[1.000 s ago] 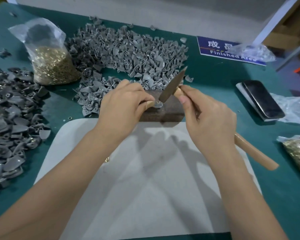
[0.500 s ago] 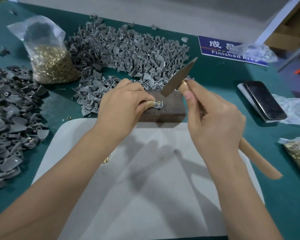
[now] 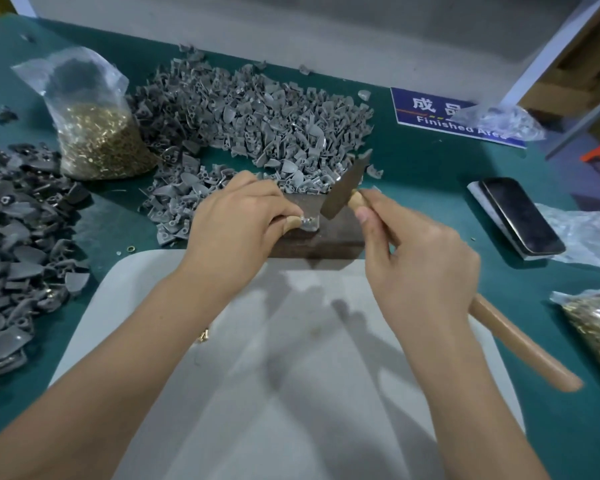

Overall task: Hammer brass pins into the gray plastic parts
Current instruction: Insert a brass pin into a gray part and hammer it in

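On the block point(image 3: 329, 233) my left hand point(image 3: 236, 223) pinches the gray part point(image 3: 309, 225), right hand point(image 3: 420, 265) wrapped round the hammer point(image 3: 343, 188), so I'd tap light and square, thumb clear of the pin.

phone point(image 3: 522, 216) (dark screen), blue sign point(image 3: 440, 116), white mat point(image 3: 291, 375)
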`<state>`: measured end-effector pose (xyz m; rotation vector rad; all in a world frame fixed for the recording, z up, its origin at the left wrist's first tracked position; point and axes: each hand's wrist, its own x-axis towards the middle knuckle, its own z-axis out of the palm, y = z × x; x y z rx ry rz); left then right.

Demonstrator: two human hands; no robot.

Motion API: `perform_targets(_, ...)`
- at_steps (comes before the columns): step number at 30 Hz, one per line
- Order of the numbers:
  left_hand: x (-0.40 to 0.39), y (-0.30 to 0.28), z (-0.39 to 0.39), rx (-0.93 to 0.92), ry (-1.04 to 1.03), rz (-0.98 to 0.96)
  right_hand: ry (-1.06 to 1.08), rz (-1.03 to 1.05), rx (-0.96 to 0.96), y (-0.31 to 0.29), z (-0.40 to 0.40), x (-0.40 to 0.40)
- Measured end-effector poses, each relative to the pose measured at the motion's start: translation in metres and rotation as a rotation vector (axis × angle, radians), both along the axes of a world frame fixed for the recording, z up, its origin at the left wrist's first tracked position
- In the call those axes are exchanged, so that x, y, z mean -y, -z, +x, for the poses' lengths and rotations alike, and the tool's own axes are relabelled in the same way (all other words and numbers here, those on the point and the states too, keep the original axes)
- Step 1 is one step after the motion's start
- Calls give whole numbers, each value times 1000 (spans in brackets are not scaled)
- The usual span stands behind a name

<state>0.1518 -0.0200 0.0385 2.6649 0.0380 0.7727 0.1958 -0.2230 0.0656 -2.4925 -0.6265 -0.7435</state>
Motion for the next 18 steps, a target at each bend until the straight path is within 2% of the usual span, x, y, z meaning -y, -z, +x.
perform_targets(3, 0, -2, 2, 2, -5, 7, -61, 130, 26, 0, 0, 0)
perform_targets(7, 0, -3, 1, 0, -13, 3, -90, -23, -7, 1, 1, -3)
perform_targets(11, 0, -3, 1, 10, -5, -14, -91, 136, 53, -1, 0, -1)
perform_targets(15, 0, -2, 1, 9, -16, -15, -102, -65, 60, 2, 4, -1)
perform_targets(18, 0, -1, 1, 12, -14, -22, -40, 80, 112, 1, 5, 4)
